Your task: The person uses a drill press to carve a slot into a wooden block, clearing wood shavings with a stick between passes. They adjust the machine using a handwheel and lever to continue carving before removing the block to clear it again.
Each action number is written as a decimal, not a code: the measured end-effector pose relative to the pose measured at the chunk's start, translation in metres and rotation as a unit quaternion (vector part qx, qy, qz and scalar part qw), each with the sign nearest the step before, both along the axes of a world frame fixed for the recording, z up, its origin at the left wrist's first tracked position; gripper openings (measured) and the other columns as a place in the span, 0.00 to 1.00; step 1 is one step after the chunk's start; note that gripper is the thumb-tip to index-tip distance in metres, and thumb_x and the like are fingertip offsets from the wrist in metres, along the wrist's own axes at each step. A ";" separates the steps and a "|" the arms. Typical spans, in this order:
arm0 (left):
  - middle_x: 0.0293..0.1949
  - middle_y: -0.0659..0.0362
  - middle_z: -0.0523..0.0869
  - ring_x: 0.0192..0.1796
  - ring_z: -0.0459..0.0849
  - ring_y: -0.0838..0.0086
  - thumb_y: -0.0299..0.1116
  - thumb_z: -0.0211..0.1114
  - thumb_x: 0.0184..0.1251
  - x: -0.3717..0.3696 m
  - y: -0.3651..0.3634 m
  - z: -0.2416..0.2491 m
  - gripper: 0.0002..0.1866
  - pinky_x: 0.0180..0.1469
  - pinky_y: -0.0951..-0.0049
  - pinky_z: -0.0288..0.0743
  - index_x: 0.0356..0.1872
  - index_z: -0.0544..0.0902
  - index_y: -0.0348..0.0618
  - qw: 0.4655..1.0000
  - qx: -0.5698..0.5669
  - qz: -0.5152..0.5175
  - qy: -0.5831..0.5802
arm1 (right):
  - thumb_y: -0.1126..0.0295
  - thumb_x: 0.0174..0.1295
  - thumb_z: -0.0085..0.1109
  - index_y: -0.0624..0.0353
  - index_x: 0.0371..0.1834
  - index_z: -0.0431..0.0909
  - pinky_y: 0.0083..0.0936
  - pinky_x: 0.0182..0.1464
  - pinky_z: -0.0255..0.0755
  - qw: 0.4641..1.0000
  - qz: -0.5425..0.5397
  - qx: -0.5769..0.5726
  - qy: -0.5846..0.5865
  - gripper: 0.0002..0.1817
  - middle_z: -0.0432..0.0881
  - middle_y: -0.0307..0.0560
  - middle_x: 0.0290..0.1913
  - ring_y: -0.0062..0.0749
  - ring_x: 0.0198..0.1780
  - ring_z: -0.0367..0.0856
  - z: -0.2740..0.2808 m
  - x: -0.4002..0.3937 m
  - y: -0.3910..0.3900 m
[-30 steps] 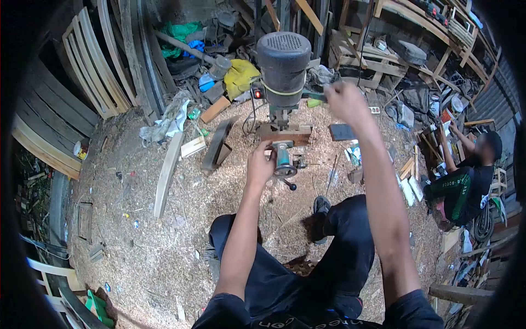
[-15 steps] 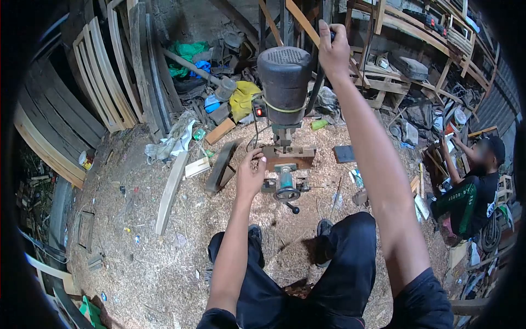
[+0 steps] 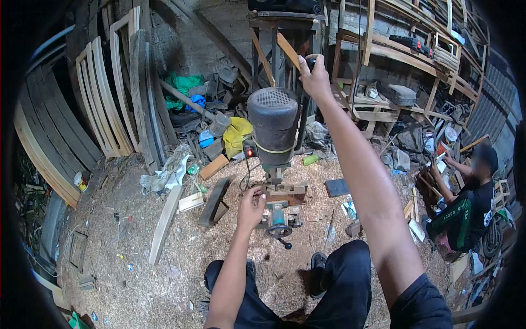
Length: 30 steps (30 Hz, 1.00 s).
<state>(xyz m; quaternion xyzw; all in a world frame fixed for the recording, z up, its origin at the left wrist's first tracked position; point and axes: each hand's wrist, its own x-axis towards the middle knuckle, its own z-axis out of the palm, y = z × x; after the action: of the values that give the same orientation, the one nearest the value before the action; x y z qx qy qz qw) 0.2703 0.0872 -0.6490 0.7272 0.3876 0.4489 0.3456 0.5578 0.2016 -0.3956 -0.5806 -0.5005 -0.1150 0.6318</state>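
A dark upright motor of a drilling or mortising machine stands in front of me, its tool pointing down at a wooden piece. Up and to the right of the motor, my right hand is closed around the black-ended lever. At the wooden piece's left end is my left hand, fingers bent against it; the exact contact is partly hidden. Below the piece sits a teal vise-like clamp with a round handwheel and a black crank knob. A red switch glows beside the motor.
Wood shavings cover the ground. A dark wooden block and a pale curved board lie to the left. Another person sits at the right, hands on an object. Boards lean against the left wall.
The view has tilted upward, so the machine and both hands sit lower in it. My right hand stays on the lever, and my left stays at the wooden piece's end.
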 end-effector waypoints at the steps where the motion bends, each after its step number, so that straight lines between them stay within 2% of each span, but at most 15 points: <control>1: 0.43 0.52 0.86 0.48 0.84 0.68 0.29 0.62 0.64 0.000 0.002 -0.003 0.15 0.53 0.69 0.74 0.52 0.79 0.36 1.000 -0.008 -0.003 -0.002 | 0.54 0.67 0.57 0.63 0.45 0.65 0.27 0.30 0.75 1.000 0.006 0.003 0.006 0.22 0.79 0.48 0.28 0.29 0.25 0.81 -0.002 -0.001 -0.003; 7: 0.44 0.52 0.86 0.48 0.84 0.69 0.30 0.62 0.65 0.001 0.001 -0.002 0.16 0.53 0.69 0.74 0.52 0.78 0.35 1.000 -0.010 -0.013 0.014 | 0.54 0.66 0.59 0.64 0.46 0.69 0.25 0.35 0.76 0.999 0.036 -0.006 0.015 0.22 0.80 0.44 0.32 0.25 0.31 0.82 -0.019 0.005 -0.010; 10: 0.44 0.52 0.86 0.48 0.83 0.69 0.30 0.62 0.65 -0.001 0.004 -0.008 0.16 0.53 0.70 0.74 0.53 0.78 0.36 1.000 -0.005 -0.016 0.017 | 0.51 0.61 0.63 0.63 0.51 0.68 0.40 0.46 0.73 0.996 0.074 -0.043 0.026 0.28 0.82 0.60 0.38 0.53 0.43 0.82 -0.017 0.000 -0.027; 13: 0.43 0.53 0.85 0.49 0.83 0.69 0.31 0.62 0.66 0.003 -0.001 -0.008 0.16 0.53 0.70 0.73 0.53 0.78 0.38 1.000 -0.009 -0.018 0.013 | 0.51 0.62 0.64 0.66 0.52 0.68 0.32 0.46 0.74 0.999 0.028 0.005 -0.017 0.29 0.80 0.49 0.39 0.36 0.42 0.81 -0.023 -0.011 -0.042; 15: 0.42 0.53 0.85 0.48 0.82 0.69 0.32 0.62 0.66 0.004 -0.005 -0.008 0.16 0.53 0.71 0.73 0.53 0.79 0.40 0.999 -0.038 -0.012 -0.002 | 0.51 0.62 0.64 0.67 0.54 0.67 0.32 0.51 0.71 0.997 -0.008 0.077 0.000 0.32 0.78 0.53 0.44 0.39 0.47 0.78 -0.039 -0.019 -0.049; 16: 0.42 0.53 0.85 0.48 0.82 0.68 0.34 0.62 0.67 0.004 0.002 -0.020 0.16 0.53 0.70 0.73 0.53 0.79 0.39 1.000 -0.011 -0.025 -0.004 | 0.50 0.62 0.64 0.68 0.55 0.66 0.32 0.53 0.70 0.994 -0.025 0.101 0.012 0.33 0.77 0.56 0.47 0.40 0.50 0.77 -0.058 -0.025 -0.056; 18: 0.43 0.51 0.85 0.49 0.82 0.67 0.35 0.62 0.67 0.007 -0.003 -0.020 0.16 0.54 0.69 0.72 0.52 0.79 0.38 1.000 -0.010 -0.015 0.014 | 0.53 0.62 0.64 0.69 0.59 0.63 0.32 0.59 0.66 0.995 -0.038 0.073 0.056 0.34 0.72 0.58 0.53 0.41 0.54 0.73 -0.089 -0.043 -0.085; 20: 0.44 0.49 0.85 0.50 0.82 0.64 0.34 0.62 0.66 0.010 -0.009 -0.028 0.16 0.55 0.68 0.72 0.51 0.79 0.37 1.000 -0.007 -0.009 0.024 | 0.55 0.62 0.62 0.71 0.60 0.60 0.41 0.63 0.60 0.996 -0.022 0.045 0.075 0.34 0.67 0.62 0.55 0.50 0.60 0.67 -0.126 -0.066 -0.121; 21: 0.45 0.49 0.85 0.50 0.83 0.62 0.34 0.62 0.66 0.012 -0.012 -0.033 0.16 0.55 0.68 0.72 0.51 0.80 0.37 1.000 0.004 -0.009 0.028 | 0.57 0.63 0.61 0.70 0.61 0.60 0.43 0.64 0.58 0.996 -0.019 0.025 0.078 0.33 0.66 0.62 0.56 0.51 0.61 0.65 -0.150 -0.076 -0.134; 22: 0.45 0.48 0.85 0.51 0.83 0.61 0.34 0.62 0.66 0.013 -0.015 -0.037 0.15 0.56 0.67 0.72 0.51 0.80 0.37 0.999 0.016 -0.010 0.032 | 0.59 0.63 0.61 0.69 0.60 0.60 0.43 0.64 0.59 0.995 0.018 0.000 0.097 0.32 0.65 0.63 0.57 0.50 0.61 0.65 -0.180 -0.084 -0.146; 24: 0.45 0.46 0.84 0.50 0.82 0.57 0.33 0.60 0.66 0.015 -0.022 -0.053 0.14 0.55 0.64 0.73 0.48 0.80 0.37 0.998 0.006 0.000 0.061 | 0.63 0.64 0.58 0.70 0.57 0.63 0.42 0.61 0.63 0.991 0.014 -0.069 0.112 0.26 0.69 0.62 0.53 0.48 0.57 0.70 -0.230 -0.107 -0.173; 26: 0.46 0.45 0.83 0.50 0.82 0.56 0.33 0.59 0.67 0.020 -0.019 -0.102 0.13 0.54 0.64 0.73 0.47 0.81 0.36 0.997 0.003 0.013 0.076 | 0.65 0.66 0.55 0.69 0.55 0.66 0.40 0.59 0.65 0.976 0.073 -0.161 0.128 0.21 0.72 0.62 0.51 0.47 0.55 0.73 -0.315 -0.111 -0.186; 27: 0.47 0.43 0.82 0.51 0.81 0.52 0.35 0.57 0.69 0.024 -0.015 -0.131 0.13 0.55 0.61 0.72 0.46 0.80 0.36 0.995 -0.067 0.009 0.074 | 0.64 0.67 0.54 0.68 0.54 0.68 0.40 0.58 0.66 0.965 0.111 -0.208 0.118 0.19 0.73 0.62 0.50 0.46 0.54 0.74 -0.360 -0.111 -0.190; 29: 0.47 0.43 0.82 0.50 0.81 0.49 0.38 0.56 0.70 0.026 -0.023 -0.161 0.15 0.55 0.58 0.72 0.49 0.79 0.38 0.994 -0.075 0.024 0.079 | 0.64 0.68 0.52 0.67 0.53 0.69 0.40 0.58 0.67 0.923 0.185 -0.247 0.231 0.18 0.74 0.64 0.51 0.51 0.53 0.75 -0.401 -0.133 -0.204; 30: 0.47 0.43 0.82 0.50 0.80 0.48 0.39 0.55 0.71 0.026 -0.027 -0.175 0.16 0.55 0.56 0.72 0.51 0.78 0.38 0.993 -0.080 0.029 0.082 | 0.63 0.67 0.53 0.67 0.55 0.68 0.42 0.58 0.67 0.937 0.116 -0.272 0.185 0.20 0.74 0.65 0.51 0.55 0.54 0.74 -0.427 -0.139 -0.206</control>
<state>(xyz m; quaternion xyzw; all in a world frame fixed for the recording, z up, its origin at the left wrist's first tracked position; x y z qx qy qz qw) 0.2965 0.0603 -0.8240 0.7197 0.4704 0.3654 0.3567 0.4183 -0.0044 -0.8227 -0.6795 -0.4507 0.2090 0.5398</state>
